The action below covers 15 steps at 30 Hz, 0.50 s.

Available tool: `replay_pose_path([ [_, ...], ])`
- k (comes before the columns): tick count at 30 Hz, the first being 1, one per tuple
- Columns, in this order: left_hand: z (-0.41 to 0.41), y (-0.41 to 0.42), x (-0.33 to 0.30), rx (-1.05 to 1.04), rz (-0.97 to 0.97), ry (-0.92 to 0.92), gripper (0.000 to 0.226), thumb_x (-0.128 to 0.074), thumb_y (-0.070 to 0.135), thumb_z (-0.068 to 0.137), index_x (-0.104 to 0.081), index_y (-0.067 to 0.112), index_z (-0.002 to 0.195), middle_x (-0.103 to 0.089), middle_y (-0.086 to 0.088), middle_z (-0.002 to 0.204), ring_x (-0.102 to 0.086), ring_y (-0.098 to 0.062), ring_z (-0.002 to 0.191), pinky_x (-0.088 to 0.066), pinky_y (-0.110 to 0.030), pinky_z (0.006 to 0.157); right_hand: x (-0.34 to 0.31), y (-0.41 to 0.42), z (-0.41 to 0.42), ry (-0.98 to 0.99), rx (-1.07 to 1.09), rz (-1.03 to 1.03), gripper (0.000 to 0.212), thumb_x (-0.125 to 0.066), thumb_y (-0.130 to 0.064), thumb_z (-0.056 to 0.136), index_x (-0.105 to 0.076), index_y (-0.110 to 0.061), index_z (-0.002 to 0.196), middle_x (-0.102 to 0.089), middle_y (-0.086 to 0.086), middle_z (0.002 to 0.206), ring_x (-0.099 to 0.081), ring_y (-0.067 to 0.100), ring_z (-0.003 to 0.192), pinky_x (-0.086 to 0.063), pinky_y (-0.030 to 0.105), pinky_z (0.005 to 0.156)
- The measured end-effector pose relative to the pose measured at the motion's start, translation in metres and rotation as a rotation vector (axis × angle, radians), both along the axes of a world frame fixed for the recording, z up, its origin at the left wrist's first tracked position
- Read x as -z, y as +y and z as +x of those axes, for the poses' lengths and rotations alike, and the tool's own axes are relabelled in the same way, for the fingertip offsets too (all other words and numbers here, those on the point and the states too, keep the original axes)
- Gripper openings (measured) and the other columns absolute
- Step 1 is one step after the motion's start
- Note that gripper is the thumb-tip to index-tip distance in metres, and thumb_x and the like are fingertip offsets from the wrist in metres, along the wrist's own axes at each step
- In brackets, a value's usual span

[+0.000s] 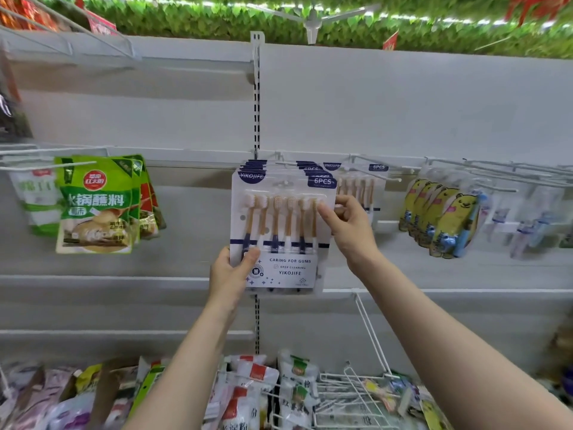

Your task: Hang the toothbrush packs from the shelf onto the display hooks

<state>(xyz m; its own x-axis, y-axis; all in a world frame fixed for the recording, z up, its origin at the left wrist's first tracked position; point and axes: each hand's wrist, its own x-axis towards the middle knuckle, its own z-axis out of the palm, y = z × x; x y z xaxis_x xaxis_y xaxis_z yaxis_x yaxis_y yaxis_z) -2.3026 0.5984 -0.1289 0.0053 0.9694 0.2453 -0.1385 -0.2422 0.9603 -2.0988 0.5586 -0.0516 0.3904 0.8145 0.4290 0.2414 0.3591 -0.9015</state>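
White metal shop shelving (403,113) fills the view, with a slotted upright rail (256,119) running down its middle and a band of green artificial leaves (217,23) along the top. At the centre, a stack of white and navy card toothbrush packs (280,231), each showing six brushes with tan handles behind clear plastic, sits up against the back panel at the height of the white wire display hooks (375,173). Whether the hole in the front pack is already on a hook cannot be told.

The left hand (231,276) grips the stack at its lower left corner, thumb curled across the front of the card and fingers hidden behind. The right hand (348,225) pinches the right edge of the stack near the brush heads, thumb on the front and fingers bent round the side.

Just to the right and behind, one more pack of the same kind (361,187) hangs on a hook. Farther right hang yellow bear-shaped children's toothbrush packs (446,221), then blurred clear packs (533,218). On the left, green sauce pouches with Chinese lettering (96,206) hang in a row in front of red ones.

Near the bottom, the lower shelf holds a jumble of assorted soft packets (248,395), and white wire dividers (356,389) lie tilted among them on the right.
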Motion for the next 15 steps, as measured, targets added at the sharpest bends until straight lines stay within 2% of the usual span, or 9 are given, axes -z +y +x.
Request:
replay_pose_path([
  [3,-0.002,0.003,0.001,0.030,-0.007,-0.003,0.021,-0.070,0.027,0.090,-0.064,0.015,0.106,-0.075,0.001,0.099,-0.072,-0.012,0.089,-0.056,-0.027,0.072,0.000,0.001,0.001,-0.028,0.018,-0.025,0.031,-0.073,-0.040,0.089,-0.060,-0.022,0.111,-0.065,0.000,0.088,-0.061,0.014,0.082,-0.050,0.031,0.077],
  [7,-0.003,0.003,0.006,0.036,-0.035,0.015,0.024,-0.070,0.032,0.090,-0.063,0.016,0.106,-0.074,0.002,0.098,-0.071,-0.011,0.088,-0.056,-0.029,0.073,0.002,-0.001,-0.001,-0.029,0.043,-0.023,0.030,-0.071,-0.038,0.091,-0.058,-0.021,0.112,-0.062,-0.008,0.080,-0.059,0.005,0.073,-0.046,0.023,0.071],
  [10,-0.001,0.001,0.016,0.002,-0.067,0.046,0.027,-0.071,0.035,0.089,-0.061,0.017,0.106,-0.072,0.002,0.102,-0.068,-0.013,0.093,-0.054,-0.031,0.079,0.007,-0.005,0.001,-0.084,0.089,-0.061,0.034,-0.070,-0.043,0.091,-0.058,-0.023,0.116,-0.065,-0.003,0.088,-0.061,0.009,0.081,-0.053,0.030,0.078],
  [13,0.000,-0.008,0.031,-0.006,-0.179,0.148,0.043,-0.075,0.034,0.086,-0.057,0.010,0.117,-0.067,-0.002,0.111,-0.063,-0.019,0.101,-0.047,-0.028,0.080,0.019,-0.014,0.009,-0.153,0.143,-0.160,0.037,-0.066,-0.044,0.092,-0.058,-0.024,0.123,-0.069,0.001,0.101,-0.065,0.014,0.095,-0.055,0.038,0.089],
  [15,0.006,-0.018,0.041,0.003,-0.278,0.237,0.051,-0.076,0.030,0.085,-0.056,0.006,0.125,-0.064,-0.009,0.121,-0.060,-0.028,0.113,-0.043,-0.030,0.087,0.026,-0.026,0.018,-0.225,0.177,-0.233,0.042,-0.065,-0.042,0.094,-0.059,-0.020,0.128,-0.069,0.000,0.110,-0.065,0.017,0.105,-0.051,0.034,0.090],
])
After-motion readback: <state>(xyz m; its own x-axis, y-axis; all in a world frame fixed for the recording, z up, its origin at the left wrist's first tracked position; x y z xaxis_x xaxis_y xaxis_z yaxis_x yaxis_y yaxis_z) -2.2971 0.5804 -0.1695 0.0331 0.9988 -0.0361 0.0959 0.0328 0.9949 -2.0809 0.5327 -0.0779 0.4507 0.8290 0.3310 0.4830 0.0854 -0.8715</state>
